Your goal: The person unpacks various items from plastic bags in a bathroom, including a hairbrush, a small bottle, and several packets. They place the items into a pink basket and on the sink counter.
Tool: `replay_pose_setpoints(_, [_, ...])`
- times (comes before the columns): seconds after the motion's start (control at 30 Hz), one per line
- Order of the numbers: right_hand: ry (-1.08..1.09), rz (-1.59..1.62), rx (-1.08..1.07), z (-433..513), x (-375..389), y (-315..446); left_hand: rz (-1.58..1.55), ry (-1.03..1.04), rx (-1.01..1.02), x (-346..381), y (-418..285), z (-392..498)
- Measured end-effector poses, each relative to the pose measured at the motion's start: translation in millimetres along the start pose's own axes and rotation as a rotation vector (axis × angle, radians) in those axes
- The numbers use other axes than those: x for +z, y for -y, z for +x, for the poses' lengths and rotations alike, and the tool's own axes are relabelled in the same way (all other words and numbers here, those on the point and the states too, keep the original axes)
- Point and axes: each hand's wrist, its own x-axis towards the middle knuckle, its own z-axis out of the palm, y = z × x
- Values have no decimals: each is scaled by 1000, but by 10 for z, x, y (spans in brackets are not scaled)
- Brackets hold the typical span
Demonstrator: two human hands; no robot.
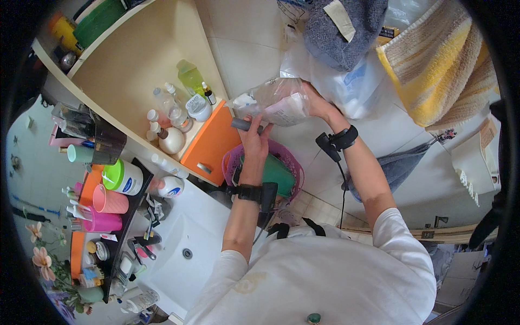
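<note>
My left hand [256,140] holds a dark grey cylinder [240,124], perhaps a small bottle or tube, crosswise in its fingers. The fingertips are at the lower edge of a clear plastic bag [280,97], which has white and pale pink packets inside. My right hand [315,101] grips the bag from its right side; the plastic and its contents hide most of those fingers. Below my left hand stands a purple plastic basket [300,174] with a green container [278,174] in it.
An orange drawer [211,146] and a cream shelf holding several bottles [172,140] lie left of my hands. Nearer me is a white washbasin [195,227]. A grey towel [345,36], white plastic bags [353,89] and a yellow-brown towel [438,69] hang at the right.
</note>
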Motion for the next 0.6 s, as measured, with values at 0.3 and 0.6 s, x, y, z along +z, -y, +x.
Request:
replay_pose_setpoints(0.3, [-144,379,609,-114,-164,747,231,-10,-122,-187,-48,21])
replay_pose_setpoints(0.6, [-718,54,438,-498,-45,938,3,49,-294,-187,165,131])
